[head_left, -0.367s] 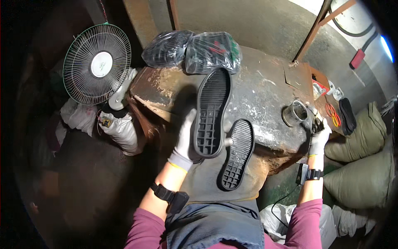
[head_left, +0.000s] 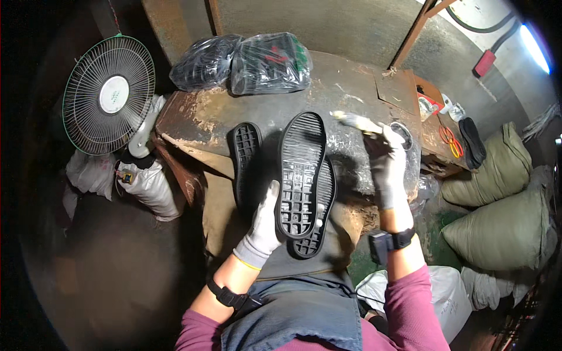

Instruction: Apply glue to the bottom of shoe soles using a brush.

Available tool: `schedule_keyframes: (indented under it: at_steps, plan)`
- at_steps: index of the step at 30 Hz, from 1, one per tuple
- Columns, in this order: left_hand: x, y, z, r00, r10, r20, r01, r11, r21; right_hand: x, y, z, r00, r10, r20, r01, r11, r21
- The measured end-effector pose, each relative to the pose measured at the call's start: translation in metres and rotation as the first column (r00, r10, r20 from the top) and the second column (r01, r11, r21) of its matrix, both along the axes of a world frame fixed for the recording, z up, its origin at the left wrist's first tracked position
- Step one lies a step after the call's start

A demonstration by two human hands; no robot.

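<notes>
The gloved left hand (head_left: 264, 222) was closed around the edges of a black sole (head_left: 302, 175), gridded face up, above the lap. A second sole (head_left: 307, 248) lay partly behind it; a third sole (head_left: 246, 143) lay left, by the worktable's (head_left: 345, 79) near edge. The gloved right hand (head_left: 387, 164) gripped a brush-like tool (head_left: 358, 121) beside a round container (head_left: 403, 133). Plastic-wrapped bundles (head_left: 271, 65) sat farther back.
</notes>
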State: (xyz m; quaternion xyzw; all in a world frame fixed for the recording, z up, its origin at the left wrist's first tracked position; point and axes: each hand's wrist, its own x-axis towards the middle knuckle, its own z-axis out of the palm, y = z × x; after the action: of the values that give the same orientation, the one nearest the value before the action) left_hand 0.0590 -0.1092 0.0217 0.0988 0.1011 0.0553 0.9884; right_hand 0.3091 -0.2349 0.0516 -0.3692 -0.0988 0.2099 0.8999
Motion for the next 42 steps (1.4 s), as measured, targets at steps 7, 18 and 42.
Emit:
schedule_keyframes:
  at_steps: [7,18,42]
  plan:
    - [-0.017,0.004,0.000,0.985,-0.155,0.078,0.156,0.988,-0.012,-0.014,0.030,-0.002,0.784,-0.053,0.618,0.343,0.868,-0.360]
    - [-0.011,0.017,-0.011,0.924,-0.131,0.360,0.215,0.955,-0.202,-0.115,0.013,0.018,0.802,0.472,0.367,-0.123,0.731,-0.671]
    - [-0.025,0.025,-0.009,0.991,-0.012,-0.133,0.071,0.892,0.447,-0.025,0.019,0.035,0.178,0.361,0.915,0.736,0.568,-0.368]
